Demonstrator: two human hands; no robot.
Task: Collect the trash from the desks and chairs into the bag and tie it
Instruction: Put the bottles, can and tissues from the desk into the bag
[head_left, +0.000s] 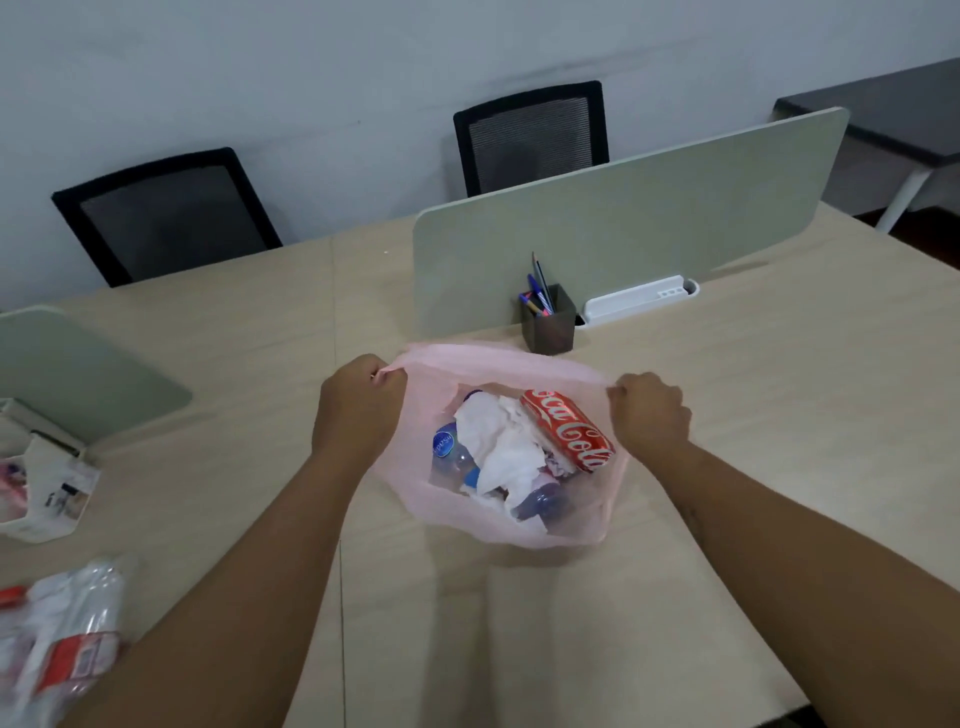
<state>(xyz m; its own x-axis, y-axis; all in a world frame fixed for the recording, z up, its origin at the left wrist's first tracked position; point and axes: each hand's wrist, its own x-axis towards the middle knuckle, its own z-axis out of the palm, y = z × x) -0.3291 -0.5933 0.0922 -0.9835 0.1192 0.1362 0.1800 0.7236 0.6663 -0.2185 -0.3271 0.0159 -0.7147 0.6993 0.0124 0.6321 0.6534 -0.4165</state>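
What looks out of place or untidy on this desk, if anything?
Trash lies on the desk outside the pink bag: a crumpled white wrapper at the left edge and a clear plastic bottle at the lower left. Nothing looks spilled.

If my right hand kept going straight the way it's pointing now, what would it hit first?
Beyond the pink bag it grips, the right hand points across the bag's mouth toward the dark pen holder; probably that first, though depth is unclear.
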